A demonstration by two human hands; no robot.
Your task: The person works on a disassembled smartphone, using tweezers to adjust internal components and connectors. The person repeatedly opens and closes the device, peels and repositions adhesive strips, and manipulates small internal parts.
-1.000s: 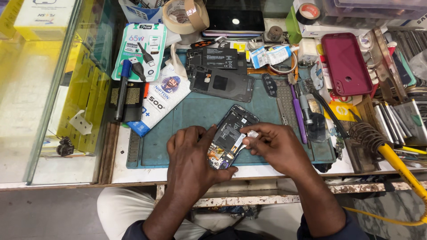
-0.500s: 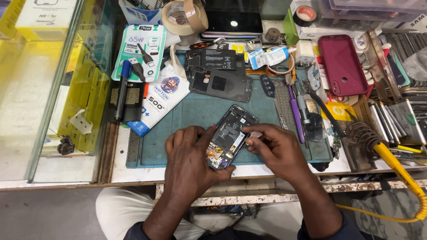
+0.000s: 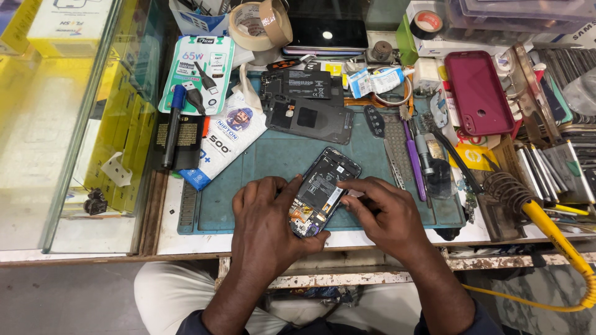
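The opened phone [image 3: 324, 189] is lying tilted on the green mat [image 3: 261, 167], near the mat's front edge. The left hand [image 3: 268, 220] is gripping the phone's lower left side, thumb on its inner parts. The right hand [image 3: 385, 214] is touching the phone's right edge with narrow, pinched fingers. A dark back cover [image 3: 308, 118] is lying behind the phone, well apart.

The small white piece seen a second ago at the right hand's [image 3: 388, 214] fingertips no longer shows; those fingers now press flat on the opened phone [image 3: 324, 189], which lies slightly more upright.
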